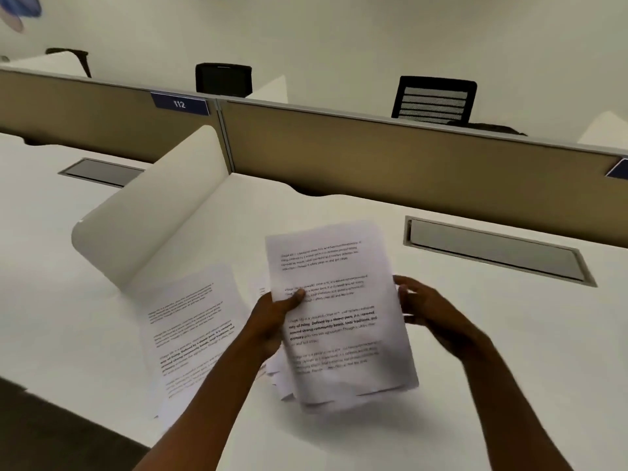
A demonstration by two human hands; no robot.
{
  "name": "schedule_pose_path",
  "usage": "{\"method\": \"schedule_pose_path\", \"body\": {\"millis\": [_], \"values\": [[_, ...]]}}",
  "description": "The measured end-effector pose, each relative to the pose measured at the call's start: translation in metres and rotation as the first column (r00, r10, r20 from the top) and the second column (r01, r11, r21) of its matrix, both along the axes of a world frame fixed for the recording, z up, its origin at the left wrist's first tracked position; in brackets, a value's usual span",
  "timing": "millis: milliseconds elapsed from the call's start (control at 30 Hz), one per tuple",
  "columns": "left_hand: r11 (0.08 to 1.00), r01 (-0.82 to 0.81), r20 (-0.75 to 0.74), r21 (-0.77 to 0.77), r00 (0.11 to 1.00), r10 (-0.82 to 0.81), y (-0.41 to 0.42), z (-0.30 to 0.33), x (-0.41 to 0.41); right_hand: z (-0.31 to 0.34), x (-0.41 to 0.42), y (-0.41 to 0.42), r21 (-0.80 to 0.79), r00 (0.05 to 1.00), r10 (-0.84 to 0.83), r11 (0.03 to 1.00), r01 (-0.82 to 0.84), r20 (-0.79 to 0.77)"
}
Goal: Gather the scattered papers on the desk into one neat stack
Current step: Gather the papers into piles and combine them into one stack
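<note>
The left hand (275, 321) pinches, thumb on top, the printed papers (339, 317) above the desk (475, 351), the blurred right hand (424, 307) seemingly touching their edge with loose fingers, another sheet (190, 331) lying left, a far label (179, 104) reading "112".

left hand (273, 319) grips papers (343, 334), right hand (424, 307) open.

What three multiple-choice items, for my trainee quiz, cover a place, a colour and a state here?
1. Where is the loose sheet? A on the desk, left of the bundle; B in a drawer; C on a shelf.
2. The 112 tag is: A red; B blue; C green.
3. The bundle is: A flat on the desk; B rolled up; C gripped by the left hand.
A: it lies flat beside the bundle. B: white digits on blue. C: the thumb clamps its front.
</note>
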State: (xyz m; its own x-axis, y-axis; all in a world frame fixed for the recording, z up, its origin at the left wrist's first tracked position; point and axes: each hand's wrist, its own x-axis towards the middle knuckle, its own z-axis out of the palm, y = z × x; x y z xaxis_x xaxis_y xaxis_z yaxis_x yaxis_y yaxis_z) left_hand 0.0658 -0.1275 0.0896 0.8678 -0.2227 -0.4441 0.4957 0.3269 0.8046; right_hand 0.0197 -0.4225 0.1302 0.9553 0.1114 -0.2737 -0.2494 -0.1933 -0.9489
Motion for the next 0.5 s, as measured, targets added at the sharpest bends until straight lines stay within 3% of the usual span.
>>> {"method": "schedule_pose_path", "body": {"millis": [67,233,500], "values": [[1.000,-0.028,-0.072,0.004,0.997,0.029,0.002,-0.013,0.005,-0.030,0.003,0.022,0.068,0.999,-0.023,0.997,0.026,-0.039],[0.993,-0.111,-0.104,0.043,0.988,0.115,0.009,-0.034,0.018,-0.072,0.017,0.048,0.053,0.952,-0.306,0.951,0.306,-0.001],[0.913,-0.045,-0.074,0.406,0.994,0.082,0.018,-0.060,0.012,-0.092,0.048,0.060,-0.094,0.943,-0.331,0.938,0.334,0.045]]}}
